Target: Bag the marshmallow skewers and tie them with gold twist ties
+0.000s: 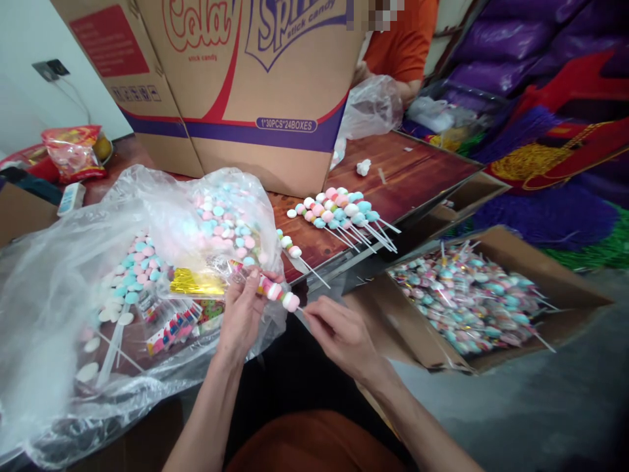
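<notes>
Clock positions are referenced to the candy stick (291, 301), which was suspended between both hands above the near edge of the table (422, 164). The left hand (243, 308), at 9 o'clock, gripped its upper end between thumb and fingers; the right hand (339, 331), at 4 o'clock, pinched the bare lower end.

Surrounding items: a single unwrapped stick (289, 245) lay at 12 o'clock, and a group of unwrapped sticks (339, 210) lay at 1 o'clock. An open box (407, 328) of wrapped sticks (466, 298) stood at 3 o'clock. Gold ties (196, 282) lay at 9 o'clock, with printed wrappers (171, 331) at 8 o'clock. Loose candies (140, 262) lay at 10 o'clock, partly under a clear plastic bag (44, 308).

Obstruction: a large carton (221, 85) stood at 11 o'clock and blocked the view of the rear of the table. Its top was cut off by the frame, truncating the larger lettering. It also partly concealed a co-worker in an orange top (407, 46) at 1 o'clock, whose head was masked by blocks.

Limits of visibility: glare and folds in the bag blurred the candies beneath. The left fingers covered part of the stick; the extent of any wrapper there could not be determined.
</notes>
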`<state>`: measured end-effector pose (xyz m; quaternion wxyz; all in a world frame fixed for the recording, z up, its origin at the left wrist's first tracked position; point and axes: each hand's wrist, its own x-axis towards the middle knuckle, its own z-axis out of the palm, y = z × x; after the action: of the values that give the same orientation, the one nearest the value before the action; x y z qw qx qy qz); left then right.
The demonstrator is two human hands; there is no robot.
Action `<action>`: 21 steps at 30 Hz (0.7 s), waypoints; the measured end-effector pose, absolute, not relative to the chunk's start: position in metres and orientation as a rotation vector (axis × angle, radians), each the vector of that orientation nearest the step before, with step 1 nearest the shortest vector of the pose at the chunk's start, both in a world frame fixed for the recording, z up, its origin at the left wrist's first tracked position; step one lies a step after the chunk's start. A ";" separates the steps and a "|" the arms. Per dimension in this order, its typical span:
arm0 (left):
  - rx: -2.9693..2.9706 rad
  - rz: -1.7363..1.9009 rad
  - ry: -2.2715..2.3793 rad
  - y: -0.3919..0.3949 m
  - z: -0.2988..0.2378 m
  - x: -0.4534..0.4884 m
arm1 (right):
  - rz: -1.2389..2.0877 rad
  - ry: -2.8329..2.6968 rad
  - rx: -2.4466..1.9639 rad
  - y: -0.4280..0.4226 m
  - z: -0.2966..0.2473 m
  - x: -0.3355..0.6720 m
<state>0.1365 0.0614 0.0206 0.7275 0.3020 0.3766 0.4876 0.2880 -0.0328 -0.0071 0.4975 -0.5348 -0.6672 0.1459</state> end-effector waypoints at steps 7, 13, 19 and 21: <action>0.650 0.985 0.850 0.061 0.020 0.136 | -0.087 -1.912 -1.331 -0.035 -0.013 0.298; 0.594 0.890 0.882 0.066 0.021 0.132 | -0.176 -1.966 -1.382 -0.038 -0.003 0.307; 0.565 0.777 0.882 0.066 0.021 0.130 | -0.195 -2.027 -1.425 -0.038 0.003 0.310; 0.552 0.809 0.883 0.063 0.019 0.133 | -0.225 -1.990 -1.418 -0.039 -0.004 0.304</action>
<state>0.1330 0.0632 0.0192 0.7903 0.2563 0.4104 0.3760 0.3041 -0.0388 -0.0037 0.3369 -0.5441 -0.7635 -0.0862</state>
